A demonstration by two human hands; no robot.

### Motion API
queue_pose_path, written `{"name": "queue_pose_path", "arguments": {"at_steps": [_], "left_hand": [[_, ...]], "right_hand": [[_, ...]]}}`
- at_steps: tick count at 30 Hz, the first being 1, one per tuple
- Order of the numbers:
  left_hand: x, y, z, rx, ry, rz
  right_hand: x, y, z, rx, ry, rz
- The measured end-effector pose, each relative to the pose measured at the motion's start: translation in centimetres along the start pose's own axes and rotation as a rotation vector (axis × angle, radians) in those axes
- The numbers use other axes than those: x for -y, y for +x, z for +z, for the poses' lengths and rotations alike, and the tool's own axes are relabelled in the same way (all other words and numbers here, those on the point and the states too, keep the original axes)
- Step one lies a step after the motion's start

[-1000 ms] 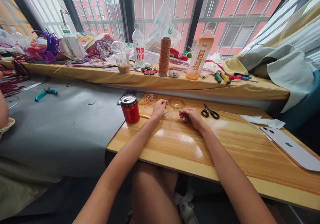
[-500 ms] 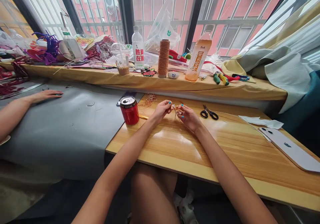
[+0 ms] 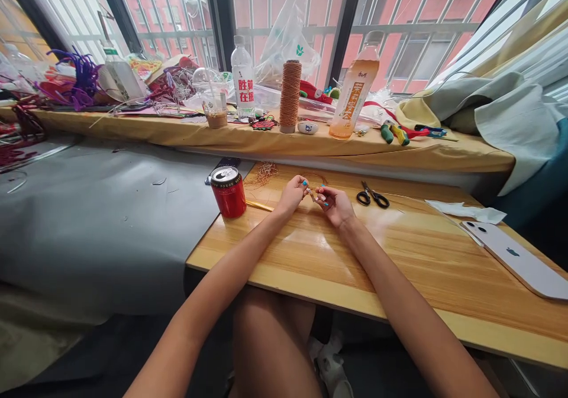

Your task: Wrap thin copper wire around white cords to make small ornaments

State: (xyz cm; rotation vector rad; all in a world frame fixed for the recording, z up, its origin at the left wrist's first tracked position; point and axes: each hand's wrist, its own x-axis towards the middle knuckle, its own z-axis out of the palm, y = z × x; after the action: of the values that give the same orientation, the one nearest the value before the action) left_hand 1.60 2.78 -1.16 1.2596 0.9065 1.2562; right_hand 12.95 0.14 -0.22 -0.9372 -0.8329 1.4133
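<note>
Over the wooden table (image 3: 306,268), my left hand (image 3: 294,193) and my right hand (image 3: 336,204) almost meet, each with its fingers pinched. Between the fingertips is a small piece of thin copper-brown cord (image 3: 314,194), too small to make out in detail; both hands grip it. A tangle of brown thread (image 3: 266,172) lies behind my left hand. Black scissors (image 3: 371,196) rest to the right of my right hand. Left of my left hand a red can (image 3: 229,193) stands beside a thin golden stick (image 3: 259,206).
A white phone (image 3: 517,259) and a crumpled tissue (image 3: 470,211) lie at the right. Along the ledge (image 3: 177,138) stand a brown thread spool (image 3: 290,96), a water bottle (image 3: 243,81), a tea bottle (image 3: 356,87) and a cup (image 3: 216,111).
The other person's hand and arm at the left have left the view. The camera view has shifted slightly. My hands stay together, with the right fingers slightly changed in pose.
</note>
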Motion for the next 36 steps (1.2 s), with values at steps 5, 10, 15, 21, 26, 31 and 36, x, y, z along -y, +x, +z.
{"name": "queue_pose_path", "arguments": {"at_steps": [5,10,15,21,26,31,36], "left_hand": [[0.4,-0.5,0.3,-0.036,0.137,0.093],[-0.2,-0.6,0.2,0.13,-0.039,0.019],[-0.3,-0.4,-0.4,0.201,0.081,-0.021],[-0.5,-1.2,-0.5,0.206,0.607,0.333],[-1.4,-1.7,-0.5,0.162,0.728,0.33],[-2.9,-1.8,-1.5,0.411,0.497,-0.002],[-3.5,-2.0,-1.5,0.429,-0.069,-0.161]], "right_hand": [[-0.3,0.2,-0.5,-0.03,-0.038,-0.007],[0.2,-0.2,-0.5,0.0,-0.038,-0.039],[0.4,-0.4,-0.5,0.084,-0.092,-0.098],[0.4,-0.3,-0.6,0.125,-0.068,-0.079],[0.4,-0.5,-0.5,0.158,-0.041,-0.07],[0.5,-0.7,-0.5,0.16,0.08,-0.029],[0.7,-0.9,0.0,0.171,0.172,-0.024]]}}
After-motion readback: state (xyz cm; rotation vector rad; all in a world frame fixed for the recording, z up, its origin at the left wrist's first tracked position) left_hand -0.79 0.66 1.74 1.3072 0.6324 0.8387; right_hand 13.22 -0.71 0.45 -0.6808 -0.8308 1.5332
